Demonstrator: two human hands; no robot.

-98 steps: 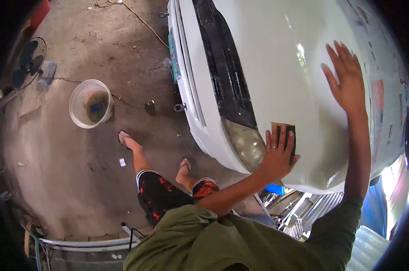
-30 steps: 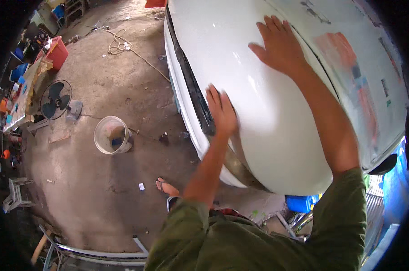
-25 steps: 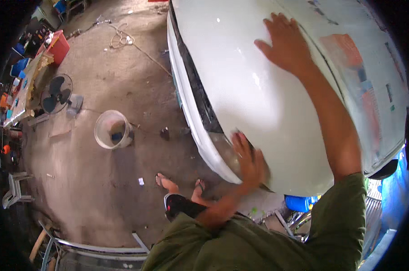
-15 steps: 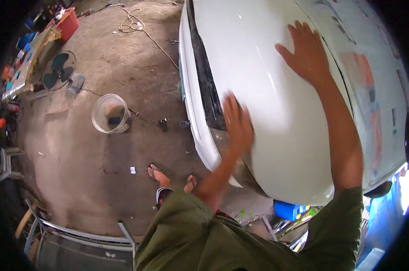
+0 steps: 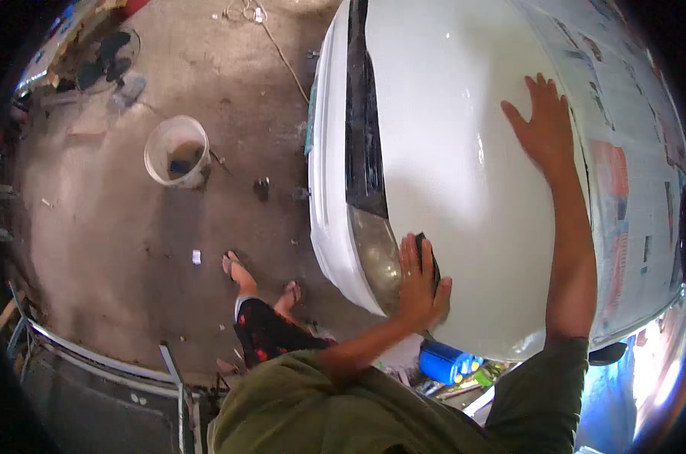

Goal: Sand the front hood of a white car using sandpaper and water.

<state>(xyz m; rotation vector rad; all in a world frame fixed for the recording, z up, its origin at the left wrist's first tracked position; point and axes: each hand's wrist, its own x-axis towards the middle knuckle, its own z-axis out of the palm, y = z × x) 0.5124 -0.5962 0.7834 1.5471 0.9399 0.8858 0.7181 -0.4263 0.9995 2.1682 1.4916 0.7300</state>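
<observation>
Holding a thin, dark, flat pad [image 5: 436,274] beneath the left hand [image 5: 422,289], kept narrow, against the glossy white car hood [image 5: 464,166], just beside the cloudy, rounded headlight [image 5: 376,253]. Resting the right hand [image 5: 547,136] flat there too, spread wide, near printed paper sheets [image 5: 637,261]. Standing well apart from a round, whitish plastic bucket [image 5: 157,153].

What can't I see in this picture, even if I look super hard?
All in the head view:
Most of the dark pad: the left hand covers it.
The right hand's palm: turned down against the white car.
The car's far end: cut off by the upper edge.
The blue thing in the bucket: too small to tell what it is.
</observation>
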